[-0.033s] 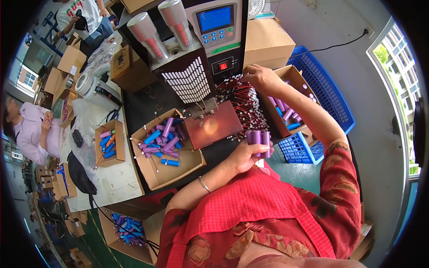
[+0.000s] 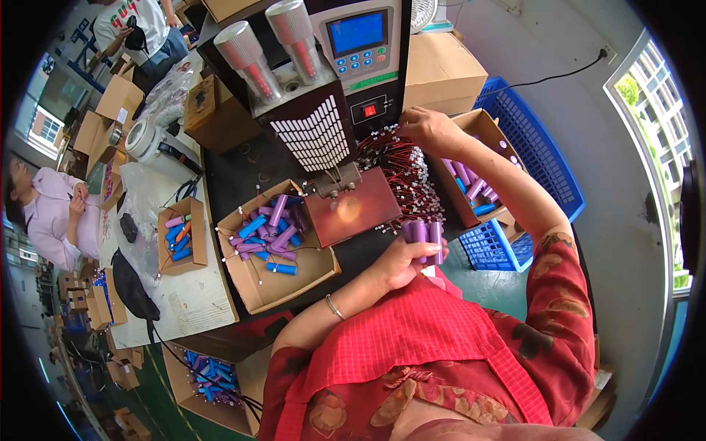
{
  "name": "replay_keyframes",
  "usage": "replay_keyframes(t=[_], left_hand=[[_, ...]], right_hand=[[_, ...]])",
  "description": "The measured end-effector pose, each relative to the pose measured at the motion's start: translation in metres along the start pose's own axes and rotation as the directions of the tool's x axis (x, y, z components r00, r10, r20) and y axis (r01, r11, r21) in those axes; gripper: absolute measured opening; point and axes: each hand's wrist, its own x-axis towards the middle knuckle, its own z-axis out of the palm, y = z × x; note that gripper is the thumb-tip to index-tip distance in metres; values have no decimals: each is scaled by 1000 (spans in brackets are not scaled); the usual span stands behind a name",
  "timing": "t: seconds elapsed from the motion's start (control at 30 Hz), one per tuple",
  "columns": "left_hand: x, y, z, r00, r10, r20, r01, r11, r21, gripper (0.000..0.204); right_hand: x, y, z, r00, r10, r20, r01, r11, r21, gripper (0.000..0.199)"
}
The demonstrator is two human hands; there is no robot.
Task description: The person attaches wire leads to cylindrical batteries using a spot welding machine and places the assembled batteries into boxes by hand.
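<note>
My left hand (image 2: 401,264) is closed around a few purple cylindrical battery cells (image 2: 434,242), held upright in front of the red apron. At the back edge of a pile of red and black wire leads (image 2: 401,158) with white connectors, my right hand (image 2: 434,132) has its fingertips bent together. Whatever lies between those fingertips is too small to make out. Left of the pile, a spot welding machine (image 2: 312,132) stands over a reddish-brown work plate (image 2: 368,213). Purple and blue cells with leads fill part of an open cardboard box (image 2: 257,290) beside the plate.
Under my right forearm sits a cardboard box (image 2: 467,209) of cells, with a blue plastic basket (image 2: 562,176) beyond it. A smaller box (image 2: 180,264) of cells is at the left, and another box (image 2: 176,389) stands lower down. Two other people are at the far left.
The view has shifted very slightly. My left hand still holds the purple cells, and my right hand stays at the wire pile with hardly any movement.
</note>
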Motion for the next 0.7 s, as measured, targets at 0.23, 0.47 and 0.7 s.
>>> replay_keyframes(t=[0.23,0.47,0.7], left_hand=[[-26,-11,-20,1000,2,-26,0,997,78,35],[-61,5,-28,978,190,-83,-180,977,112,35],[-71,52,-14,863,493,-109,-486,869,87,32]], right_hand=[[5,0,14,985,117,125,-92,977,-192,10],[-39,-64,-54,730,640,239,-675,621,399,17],[-94,-147,-31,712,609,348,-454,22,891,15]])
